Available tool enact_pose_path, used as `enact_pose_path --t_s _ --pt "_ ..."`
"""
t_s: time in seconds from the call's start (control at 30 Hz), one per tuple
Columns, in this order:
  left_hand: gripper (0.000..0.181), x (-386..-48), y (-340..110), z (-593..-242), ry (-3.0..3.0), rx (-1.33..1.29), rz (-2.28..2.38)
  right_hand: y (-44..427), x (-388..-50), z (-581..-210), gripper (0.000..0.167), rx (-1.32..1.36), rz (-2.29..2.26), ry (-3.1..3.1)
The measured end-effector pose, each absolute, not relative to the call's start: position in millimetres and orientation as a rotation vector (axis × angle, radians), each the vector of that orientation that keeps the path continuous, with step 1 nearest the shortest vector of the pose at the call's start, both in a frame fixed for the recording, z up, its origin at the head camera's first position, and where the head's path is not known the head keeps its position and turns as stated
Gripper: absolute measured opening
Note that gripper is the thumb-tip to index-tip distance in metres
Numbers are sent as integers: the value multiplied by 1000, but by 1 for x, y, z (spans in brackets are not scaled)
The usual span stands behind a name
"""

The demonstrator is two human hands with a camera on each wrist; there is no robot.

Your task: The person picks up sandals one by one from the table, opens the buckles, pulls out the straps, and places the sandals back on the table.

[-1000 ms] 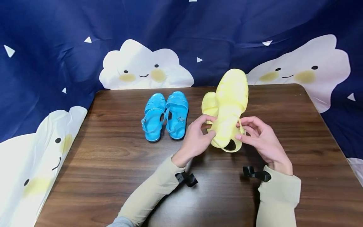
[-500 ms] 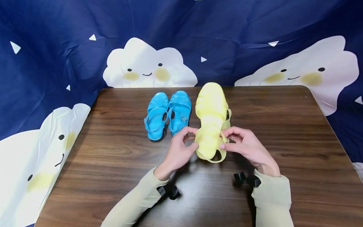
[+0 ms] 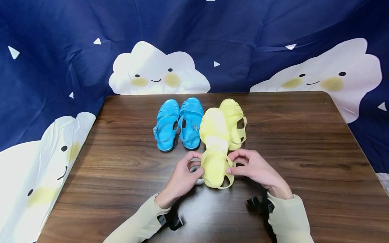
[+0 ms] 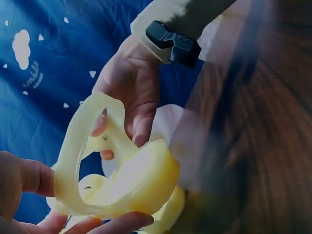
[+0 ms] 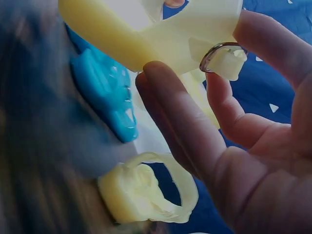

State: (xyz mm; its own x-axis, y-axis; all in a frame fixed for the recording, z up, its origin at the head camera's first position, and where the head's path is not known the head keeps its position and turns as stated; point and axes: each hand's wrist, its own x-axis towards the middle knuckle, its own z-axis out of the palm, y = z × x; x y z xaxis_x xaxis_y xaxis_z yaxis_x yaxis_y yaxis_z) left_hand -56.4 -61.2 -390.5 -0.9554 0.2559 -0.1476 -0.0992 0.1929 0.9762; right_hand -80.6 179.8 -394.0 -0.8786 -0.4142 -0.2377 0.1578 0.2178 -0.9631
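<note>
Between both hands a yellow jelly sandal is held, toe pointing away and heel toward me. My left hand grips the left side of its heel with thumb and fingers. On the other side, my right hand pinches the strap edge near the metal buckle. In the left wrist view the sandal appears raised off the table. Its mate, a second yellow sandal, lies on the table behind it, partly covered by the held one.
A pair of blue sandals, one on the left and one on the right, stands side by side on the brown wooden table. The held sandal's toe is close to the right blue one. A navy curtain with clouds hangs behind.
Both hands have carried the yellow sandal left and toward me, and lowered it. More of the second yellow sandal now shows. The blue pair has not moved.
</note>
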Motion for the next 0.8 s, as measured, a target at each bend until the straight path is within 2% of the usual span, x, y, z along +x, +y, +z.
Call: enact_pose_path --t_s 0.43,0.8 --pt "30 -36 -68 -407 2080 14 1802 174 -66 -412 37 -237 -1664 1942" --pt "28 -31 -68 -425 2024 1 1798 172 -61 -425 32 -196 -1632 1895"
